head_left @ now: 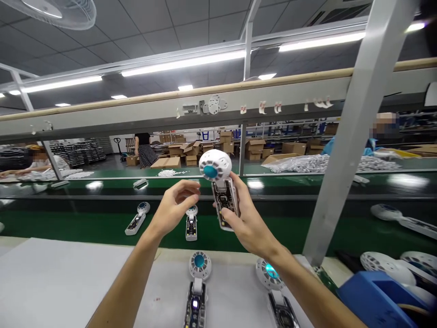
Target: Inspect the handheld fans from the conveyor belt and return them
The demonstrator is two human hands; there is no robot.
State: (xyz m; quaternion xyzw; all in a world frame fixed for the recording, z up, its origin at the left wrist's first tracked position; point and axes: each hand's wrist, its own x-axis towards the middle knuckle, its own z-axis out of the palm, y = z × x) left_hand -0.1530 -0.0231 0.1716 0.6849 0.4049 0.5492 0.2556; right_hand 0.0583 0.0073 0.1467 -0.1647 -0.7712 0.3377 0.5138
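My right hand [247,218] grips a white device [224,200] by its handle, thumb over the exposed circuit board; its round head with a blue centre points up. To its left, my left hand [177,202] is raised with curved fingers apart and holds nothing. Below the hands, one similar device [200,266] lies on the white work surface with a small light lit on its board. Another device [269,273], partly behind my right forearm, has a glowing blue centre. On the green belt [102,223] lie a device [136,219] and a second one [191,228] under my left hand.
A blue bin [368,296] stands at the lower right beside white devices [387,266]. A slanted metal post [355,123] rises on the right. Beyond the belt are piled white parts [303,164], cardboard boxes [193,150] and several people. A fan [61,11] hangs at the upper left.
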